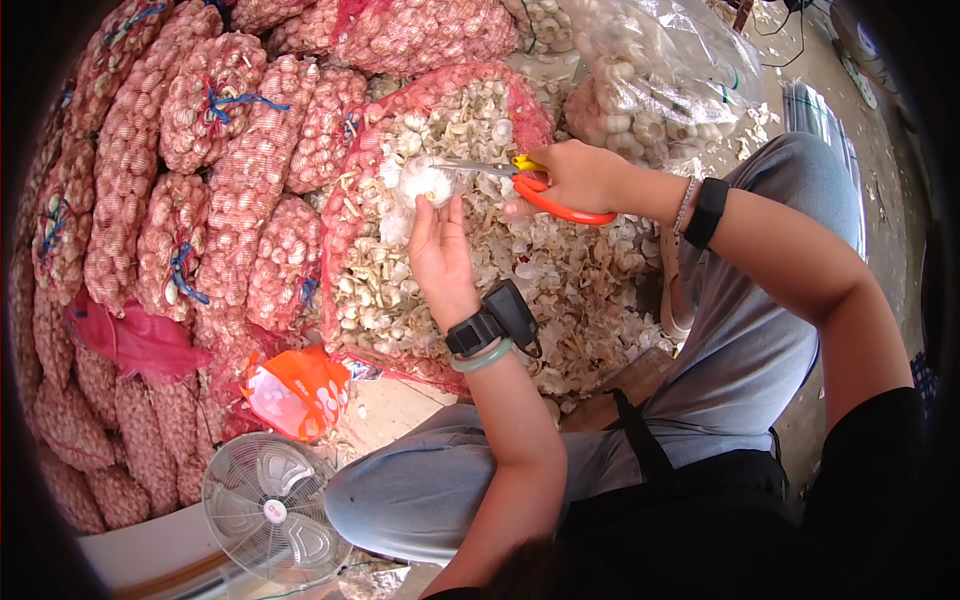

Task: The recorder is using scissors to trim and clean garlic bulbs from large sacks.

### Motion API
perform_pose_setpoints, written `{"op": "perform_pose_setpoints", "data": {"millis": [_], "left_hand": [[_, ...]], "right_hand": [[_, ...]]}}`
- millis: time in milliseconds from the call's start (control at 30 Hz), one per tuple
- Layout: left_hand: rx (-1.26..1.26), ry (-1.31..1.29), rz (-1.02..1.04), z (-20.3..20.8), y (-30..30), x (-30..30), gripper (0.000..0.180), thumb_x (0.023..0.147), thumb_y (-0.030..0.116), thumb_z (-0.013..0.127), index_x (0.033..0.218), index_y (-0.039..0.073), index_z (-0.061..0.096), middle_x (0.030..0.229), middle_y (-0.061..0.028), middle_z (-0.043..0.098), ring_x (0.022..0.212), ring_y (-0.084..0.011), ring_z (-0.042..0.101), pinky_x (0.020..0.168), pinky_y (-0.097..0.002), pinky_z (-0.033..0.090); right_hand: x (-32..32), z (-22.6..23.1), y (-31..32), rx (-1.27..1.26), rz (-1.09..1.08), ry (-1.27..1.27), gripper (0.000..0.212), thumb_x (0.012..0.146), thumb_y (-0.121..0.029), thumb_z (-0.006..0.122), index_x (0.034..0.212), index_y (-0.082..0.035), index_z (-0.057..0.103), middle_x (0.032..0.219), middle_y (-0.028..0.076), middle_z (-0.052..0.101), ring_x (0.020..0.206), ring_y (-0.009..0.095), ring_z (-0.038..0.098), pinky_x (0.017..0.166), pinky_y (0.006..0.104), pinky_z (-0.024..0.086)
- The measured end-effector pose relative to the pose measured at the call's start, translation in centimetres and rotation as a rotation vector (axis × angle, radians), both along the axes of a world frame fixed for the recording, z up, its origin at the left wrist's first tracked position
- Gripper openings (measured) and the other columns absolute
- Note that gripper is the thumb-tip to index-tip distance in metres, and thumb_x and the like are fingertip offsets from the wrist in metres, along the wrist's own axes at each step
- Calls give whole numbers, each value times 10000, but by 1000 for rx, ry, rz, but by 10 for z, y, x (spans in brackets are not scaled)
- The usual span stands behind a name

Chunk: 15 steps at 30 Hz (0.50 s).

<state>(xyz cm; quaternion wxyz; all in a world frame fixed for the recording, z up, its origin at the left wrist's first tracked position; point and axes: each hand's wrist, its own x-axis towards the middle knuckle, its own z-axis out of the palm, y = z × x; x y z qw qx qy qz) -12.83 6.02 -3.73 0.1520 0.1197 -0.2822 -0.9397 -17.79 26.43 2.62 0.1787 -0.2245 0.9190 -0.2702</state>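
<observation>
A white garlic bulb point(425, 182) rests at the fingertips of my left hand point(443, 255), which is raised over a heap of loose garlic and papery skins point(570, 290). My right hand point(575, 178) grips a pair of scissors point(535, 190) with orange and yellow handles. Their metal blades point left, with the tips right at the upper edge of the bulb; whether they are parted there I cannot tell. The heap lies on a spread red mesh sack point(333, 225) in front of me.
Stacked red mesh sacks of garlic point(245, 185) fill the left side. A clear plastic bag of bulbs point(655, 95) stands at the far right. A metal fan point(275, 510) and an orange bag point(297, 390) are by my left knee. Both my bent legs border the heap.
</observation>
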Motion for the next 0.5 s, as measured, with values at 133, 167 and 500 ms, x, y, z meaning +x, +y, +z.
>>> {"op": "perform_pose_setpoints", "data": {"millis": [133,167,500], "left_hand": [[0,12,-12,2,-2,7,311,909,121,562,1161,-45,485,1132,-160,564,1083,-249,534,1021,-412,416],[0,17,-8,2,-2,7,316,910,120,559,1168,-46,482,1143,-161,562,1096,-251,529,1025,-411,412],[-56,36,-35,3,-6,3,344,918,134,549,1195,-52,468,1177,-168,540,1125,-261,506,1035,-413,400]], "right_hand": [[-1,-5,1,-65,29,-34,705,722,-693,586,850,-1,619,687,175,606,687,311,615,649,410,465],[-3,-8,1,-99,54,-76,695,741,-678,578,874,2,642,694,174,613,680,302,615,648,401,465],[-11,-6,-1,-187,42,-254,855,648,-801,537,722,40,671,688,175,635,711,286,639,686,391,494]]}}
